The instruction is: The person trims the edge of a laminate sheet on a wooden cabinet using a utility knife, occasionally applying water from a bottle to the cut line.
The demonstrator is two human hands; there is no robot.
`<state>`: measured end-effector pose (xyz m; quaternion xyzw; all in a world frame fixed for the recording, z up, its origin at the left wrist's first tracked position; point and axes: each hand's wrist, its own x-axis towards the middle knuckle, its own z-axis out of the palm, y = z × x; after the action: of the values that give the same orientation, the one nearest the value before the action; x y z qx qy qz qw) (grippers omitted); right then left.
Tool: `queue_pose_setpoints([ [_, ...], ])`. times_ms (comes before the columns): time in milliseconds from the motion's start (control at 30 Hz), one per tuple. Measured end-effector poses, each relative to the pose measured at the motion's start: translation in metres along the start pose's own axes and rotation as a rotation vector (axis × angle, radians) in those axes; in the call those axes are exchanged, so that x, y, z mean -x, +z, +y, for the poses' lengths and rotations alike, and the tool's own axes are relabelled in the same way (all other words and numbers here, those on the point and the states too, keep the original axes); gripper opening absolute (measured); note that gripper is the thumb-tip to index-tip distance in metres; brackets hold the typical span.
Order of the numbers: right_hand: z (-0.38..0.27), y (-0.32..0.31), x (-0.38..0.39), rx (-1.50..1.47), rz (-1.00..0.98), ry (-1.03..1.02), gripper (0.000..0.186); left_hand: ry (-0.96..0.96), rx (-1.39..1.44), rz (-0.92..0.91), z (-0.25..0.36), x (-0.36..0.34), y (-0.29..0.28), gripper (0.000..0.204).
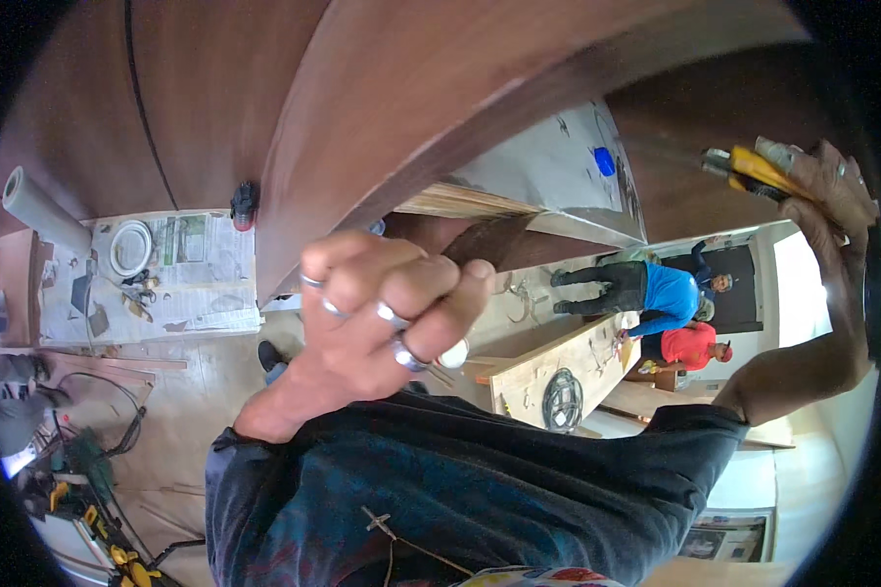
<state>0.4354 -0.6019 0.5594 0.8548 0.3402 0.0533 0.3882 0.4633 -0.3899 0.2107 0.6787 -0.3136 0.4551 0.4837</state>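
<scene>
A person in a dark printed T-shirt [440, 479] works close to a broad, reddish-brown, smooth-faced panel [392, 108], which curves across the top through the fisheye lens. The right hand [837, 196] is raised at the far right, its fingers closed around a yellow-and-black hand tool with a metal tip [762, 171]; blur hides its exact kind. The tool stands out from the fist, near dark brown boarding [675, 161].

The left hand [387, 313], wearing several silver rings, is in front of the panel's lower edge. Its fingers are curled inward; whether they pinch anything small cannot be told.

The step in hand seems to be handling the tool beside the brown panelling; a next move with it would call for a steady right grip and the left fingers kept clear of the tip.

To the left, newspaper covers a surface [210, 318] bearing a white ring-shaped item [130, 248]. Beyond, a co-worker in a blue top [671, 293] bends over a pale wooden workbench [514, 380], near another in red [688, 346].
</scene>
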Motion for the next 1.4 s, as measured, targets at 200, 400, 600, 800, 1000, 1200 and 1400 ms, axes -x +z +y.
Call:
queue_pose_setpoints([
  [200, -0.038, 0.068, 0.028, -0.315, 0.183, 0.352, 0.04, 0.001, -0.153, 0.127, -0.007, -0.008, 0.011, 0.034],
  [400, -0.081, 0.217, 0.092, -0.656, 0.762, 0.436, 0.031, -0.019, -0.144, 0.318, 0.009, 0.001, 0.015, 0.043],
  [600, -0.142, 0.306, 0.073, -1.391, 0.722, 0.051, 0.032, -0.03, -0.209, 0.016, 0.009, 0.095, 0.024, 0.039],
  [800, -0.226, 0.395, 0.029, -2.039, 0.34, 0.504, 0.032, -0.818, -0.159, -0.402, -0.051, 0.187, 0.083, 0.09],
  [1000, -0.262, 0.47, 0.016, -2.327, 0.284, 0.651, 0.033, -1.06, -0.139, -0.559, -0.096, 0.216, 0.131, 0.09],
  [1200, -0.278, 0.489, 0.016, -2.381, 0.309, 0.729, 0.033, -1.091, -0.098, -0.494, -0.115, 0.219, 0.153, 0.066],
  [1400, -0.273, 0.491, 0.007, -2.355, 0.335, 0.778, 0.033, -1.024, -0.07, -0.6, -0.173, 0.237, 0.163, 0.075],
])
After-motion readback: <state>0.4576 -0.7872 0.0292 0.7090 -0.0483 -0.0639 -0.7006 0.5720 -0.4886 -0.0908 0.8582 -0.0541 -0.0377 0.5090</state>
